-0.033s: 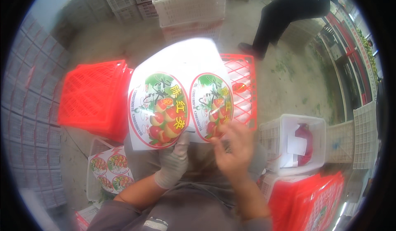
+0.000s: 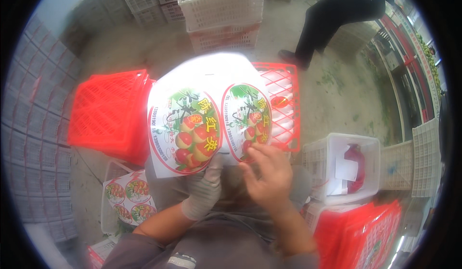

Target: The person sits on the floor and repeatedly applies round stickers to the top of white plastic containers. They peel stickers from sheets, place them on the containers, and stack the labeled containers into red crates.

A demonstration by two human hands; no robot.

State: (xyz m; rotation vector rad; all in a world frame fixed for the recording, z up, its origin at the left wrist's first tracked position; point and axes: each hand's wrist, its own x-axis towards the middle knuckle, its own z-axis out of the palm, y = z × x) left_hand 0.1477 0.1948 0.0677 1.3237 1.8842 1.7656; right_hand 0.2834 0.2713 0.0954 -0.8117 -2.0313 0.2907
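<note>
A white sheet point(image 2: 207, 67) printed with two oval red-rimmed fruit labels point(image 2: 192, 134) rests over a red lattice crate point(image 2: 293, 100) in front of me. My left hand point(image 2: 204, 187), in a pale glove, is closed on the sheet's bottom edge below the left label, with its thumb uppermost. My bare right hand point(image 2: 267, 175) is open at the lower right label, fingers slightly bent and apart, the fingertips at the sheet's lower edge.
Stacked red crates point(image 2: 106, 115) stand left, more point(image 2: 356, 235) lower right. A white bin point(image 2: 315, 173) is at my right, round-label sheets point(image 2: 122, 194) lower left. Pale crates point(image 2: 221, 4) line the back and left. A person's dark-clad leg point(image 2: 317, 24) is at upper right.
The sheet's top edge has dropped slightly, and its top surface looks more bowed. My right fingers have shifted a little against the right label.
</note>
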